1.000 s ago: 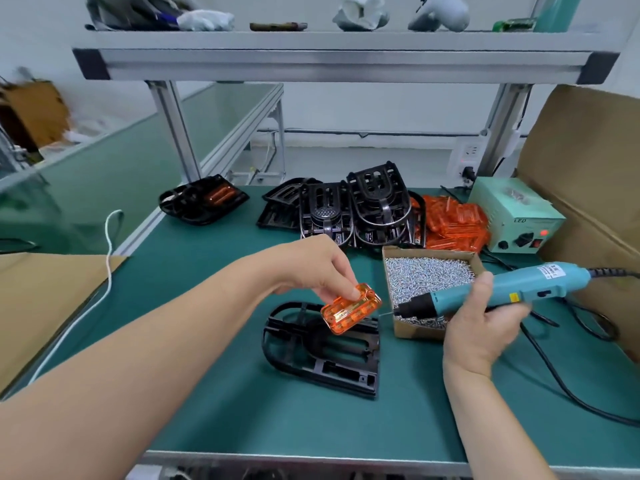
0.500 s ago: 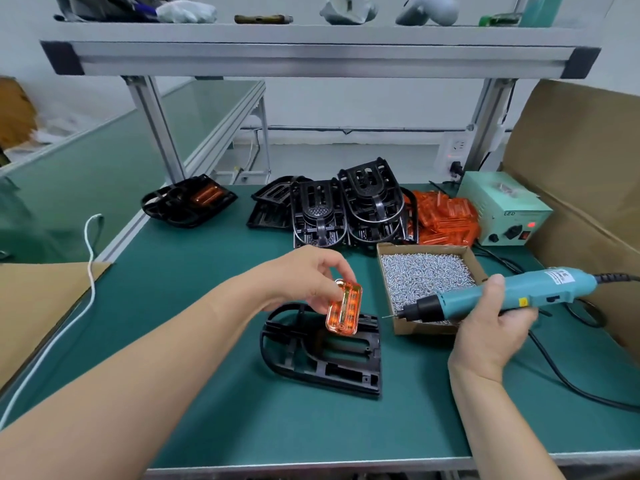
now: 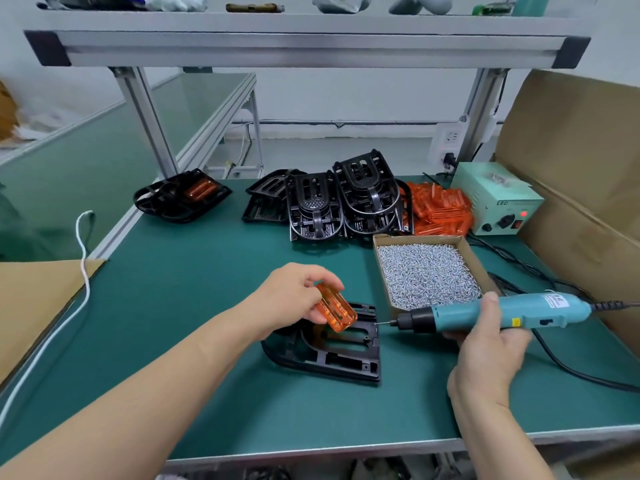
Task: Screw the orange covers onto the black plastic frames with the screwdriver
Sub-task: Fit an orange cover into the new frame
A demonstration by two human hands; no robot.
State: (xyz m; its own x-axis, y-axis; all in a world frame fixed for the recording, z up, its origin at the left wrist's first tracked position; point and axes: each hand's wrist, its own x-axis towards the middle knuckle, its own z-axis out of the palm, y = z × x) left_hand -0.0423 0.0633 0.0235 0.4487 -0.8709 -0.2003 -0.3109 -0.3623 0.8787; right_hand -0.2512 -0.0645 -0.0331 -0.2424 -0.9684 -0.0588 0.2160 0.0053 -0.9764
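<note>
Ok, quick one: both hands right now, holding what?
Left hand: pinches an orange cover above the black frame.
Right hand: grips the screwdriver.

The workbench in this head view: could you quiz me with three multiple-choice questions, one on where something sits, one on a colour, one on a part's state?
1. Where is the box of screws?
A. On the green mat, just beyond the nearest black frame.
B. On the top shelf.
C. On the brown cardboard at the left.

2. What colour is the screwdriver body?
A. Red.
B. Yellow.
C. Teal.

3. How is the orange cover in the left hand?
A. Screwed flat onto the frame.
B. Held tilted over the frame, not seated.
C. Dropped among the screws.

1 A: the box stands on the mat right behind the frame.
2 C: the body gripped by the right hand is teal.
3 B: the cover leans at an angle over the frame's opening.
</note>
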